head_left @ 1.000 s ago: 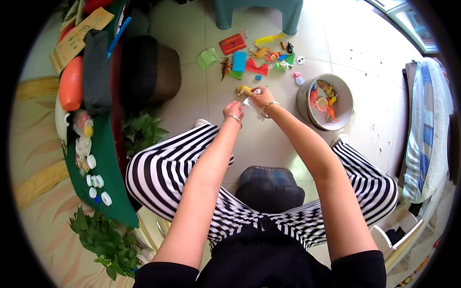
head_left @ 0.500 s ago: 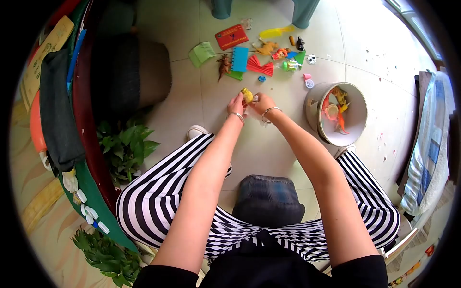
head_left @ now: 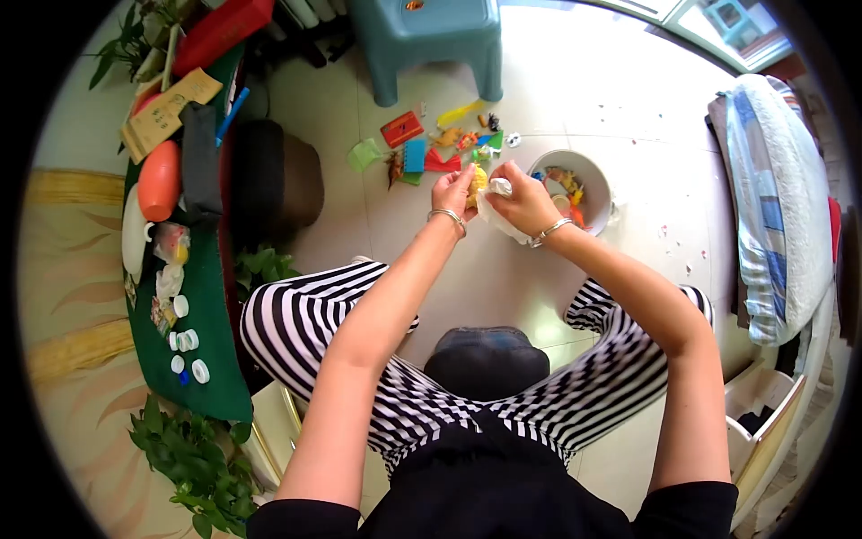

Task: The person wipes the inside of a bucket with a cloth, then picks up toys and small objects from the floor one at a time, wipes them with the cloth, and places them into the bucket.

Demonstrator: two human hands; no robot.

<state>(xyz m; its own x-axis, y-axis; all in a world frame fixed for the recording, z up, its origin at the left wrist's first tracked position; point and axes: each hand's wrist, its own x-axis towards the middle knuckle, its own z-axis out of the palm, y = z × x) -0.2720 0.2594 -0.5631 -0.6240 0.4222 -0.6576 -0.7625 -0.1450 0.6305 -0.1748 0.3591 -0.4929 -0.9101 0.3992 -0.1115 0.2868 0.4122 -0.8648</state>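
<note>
My left hand (head_left: 453, 192) is closed around a small yellow toy (head_left: 479, 182) with a bumpy surface, held up in front of me. What kind of toy it is cannot be made out. My right hand (head_left: 523, 199) grips a crumpled white tissue (head_left: 499, 214) close against the toy's right side, and part of the tissue hangs below the fingers. On the floor beyond lie a red card (head_left: 401, 129), a blue notebook (head_left: 414, 155), a red fan-shaped piece (head_left: 440, 162) and a yellow strip (head_left: 460, 113). Several small toys are scattered among them.
A whitish bucket (head_left: 599, 183) holding colourful toys stands just beyond my right hand. Behind the scattered things is a blue-green stool (head_left: 429, 36). A green-topped table (head_left: 215, 364) with white caps runs along the left; a dark stool (head_left: 485, 364) sits between my legs.
My view has tilted upward, bringing the stool and window into sight. My right hand has drawn outward and its tissue shows more. The yellow toy stays in my left hand.
</note>
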